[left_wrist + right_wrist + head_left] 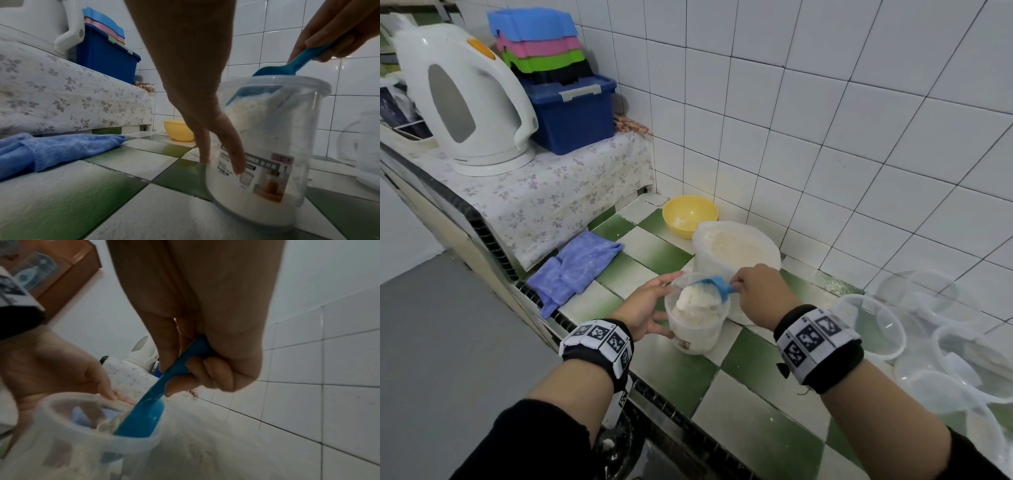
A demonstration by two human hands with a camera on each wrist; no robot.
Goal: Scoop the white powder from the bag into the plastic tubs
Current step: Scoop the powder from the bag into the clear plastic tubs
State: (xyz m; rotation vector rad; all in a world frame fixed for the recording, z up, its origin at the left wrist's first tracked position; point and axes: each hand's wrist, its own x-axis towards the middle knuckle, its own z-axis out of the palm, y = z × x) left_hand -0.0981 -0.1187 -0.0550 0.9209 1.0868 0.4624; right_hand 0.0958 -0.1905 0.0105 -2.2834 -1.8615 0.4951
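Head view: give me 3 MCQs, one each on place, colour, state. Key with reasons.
1. Where does the yellow bowl stand?
A. in the corner behind the powder bag
B. on the floral cloth beside the kettle
C. inside the dark blue storage box

2. What colour is the scoop?
A. green
B. blue
C. pink

3. What is the state of the plastic tub under the scoop?
A. empty
B. lidded
C. open and nearly full of white powder

Key: 1 A, the bowl sits by the tiled wall just beyond the bag. 2 B, the scoop gripped by the right hand is blue. 3 C, powder mounds near the rim, no lid on, while the left hand steadies the tub's side.
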